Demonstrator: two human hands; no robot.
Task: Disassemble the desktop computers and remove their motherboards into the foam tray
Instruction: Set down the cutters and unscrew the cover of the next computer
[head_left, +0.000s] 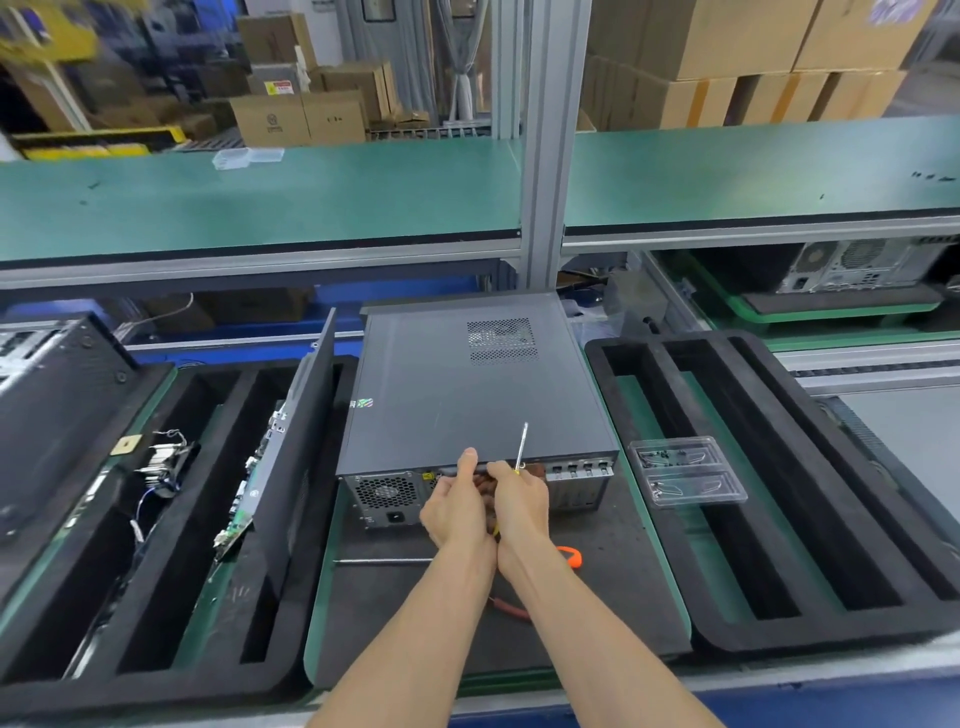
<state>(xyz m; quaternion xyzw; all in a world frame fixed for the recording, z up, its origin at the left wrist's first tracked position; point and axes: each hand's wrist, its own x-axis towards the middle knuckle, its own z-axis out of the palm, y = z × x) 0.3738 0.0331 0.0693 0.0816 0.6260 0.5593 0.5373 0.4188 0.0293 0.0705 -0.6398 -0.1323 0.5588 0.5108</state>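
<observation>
A dark grey desktop computer (467, 395) lies flat in the middle, its rear panel with the fan grille facing me. My left hand (454, 506) grips the rear edge of the case lid, thumb on top. My right hand (522, 501) holds a screwdriver (521, 447) with its shaft pointing up, pressed against the same rear edge beside the left hand. A black foam tray (156, 519) on the left holds a motherboard (254, 488) standing on edge in a slot, next to a leaning side panel (306, 441).
A second black foam tray (779, 467) with bare slots lies on the right, with a clear plastic screw box (685, 470) on it. An orange-handled tool (571, 558) and a long metal rod (384, 560) lie on the mat near my arms. Another computer (857, 265) stands at the back right.
</observation>
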